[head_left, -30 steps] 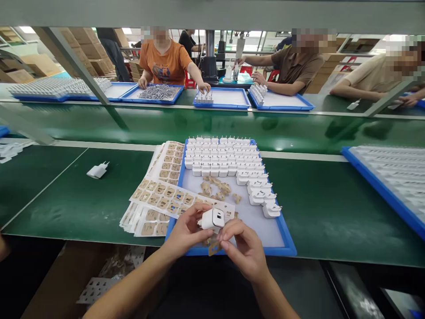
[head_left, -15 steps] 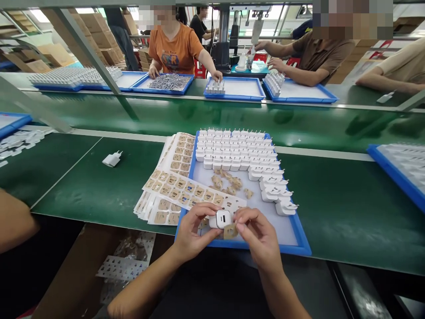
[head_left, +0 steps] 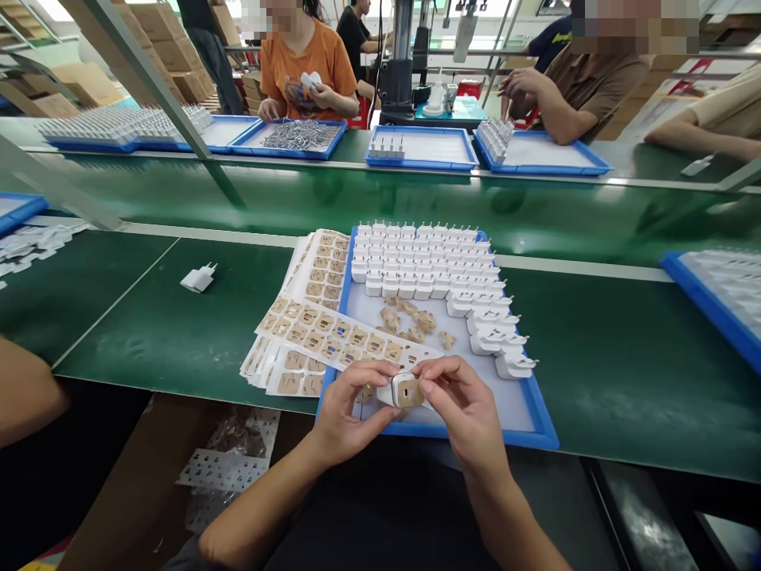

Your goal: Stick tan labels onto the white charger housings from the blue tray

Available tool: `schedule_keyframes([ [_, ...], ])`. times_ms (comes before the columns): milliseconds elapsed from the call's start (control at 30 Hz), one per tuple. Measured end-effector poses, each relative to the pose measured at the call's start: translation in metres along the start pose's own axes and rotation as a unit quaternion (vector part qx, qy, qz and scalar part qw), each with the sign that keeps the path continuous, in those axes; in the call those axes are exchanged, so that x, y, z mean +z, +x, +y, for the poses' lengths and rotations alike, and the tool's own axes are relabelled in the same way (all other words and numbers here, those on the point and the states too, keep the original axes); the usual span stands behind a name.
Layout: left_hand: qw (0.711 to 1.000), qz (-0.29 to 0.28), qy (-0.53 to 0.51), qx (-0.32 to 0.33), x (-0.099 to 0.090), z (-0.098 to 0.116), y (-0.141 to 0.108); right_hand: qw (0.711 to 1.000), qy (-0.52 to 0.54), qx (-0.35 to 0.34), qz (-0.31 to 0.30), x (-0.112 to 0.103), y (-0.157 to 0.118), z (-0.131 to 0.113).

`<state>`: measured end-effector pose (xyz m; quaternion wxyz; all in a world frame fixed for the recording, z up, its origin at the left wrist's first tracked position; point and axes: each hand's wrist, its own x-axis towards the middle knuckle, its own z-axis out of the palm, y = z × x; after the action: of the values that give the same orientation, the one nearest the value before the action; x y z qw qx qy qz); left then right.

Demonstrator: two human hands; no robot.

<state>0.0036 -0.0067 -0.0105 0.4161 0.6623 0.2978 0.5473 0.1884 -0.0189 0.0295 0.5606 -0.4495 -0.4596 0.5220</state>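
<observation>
My left hand [head_left: 355,406] is closed around a white charger plug [head_left: 385,394], its port end turned to the right. Between the thumb and fingers of my right hand [head_left: 456,396] is a tan sticker [head_left: 410,393] with a cut-out, held against the plug's port face. Both hands are over the near edge of a blue-rimmed tray [head_left: 538,412]. Rows of white charger plugs [head_left: 410,266] stand in its far and right parts, prongs up. Crumpled tan pieces [head_left: 410,319] lie in its middle. A sticker sheet [head_left: 336,333] reaches over the tray's left rim.
A stack of sticker sheets [head_left: 285,366] lies left of the tray. One loose plug [head_left: 199,277] sits farther left on the green table [head_left: 131,317]. Another blue tray [head_left: 713,305] is at right. Across the bench, people sit behind more trays [head_left: 422,147]; a metal post [head_left: 139,71] slants at left.
My right hand has brought the tan sticker up from below the plug onto its port face. Across the bench, the person in orange has drawn an arm back and now holds white pieces.
</observation>
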Motion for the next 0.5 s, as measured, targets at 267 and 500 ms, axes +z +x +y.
schedule_keyframes([
  [267, 0.999, -0.001, 0.032, 0.004, -0.0012, 0.0009, -0.0010, 1.000, -0.010, -0.005, 0.004, 0.0037, 0.0022, -0.0001],
  [500, 1.000, 0.006, 0.024, 0.013, -0.0010, 0.0031, 0.0005, 0.999, -0.044, -0.025, 0.015, 0.0082, 0.0004, 0.0000],
])
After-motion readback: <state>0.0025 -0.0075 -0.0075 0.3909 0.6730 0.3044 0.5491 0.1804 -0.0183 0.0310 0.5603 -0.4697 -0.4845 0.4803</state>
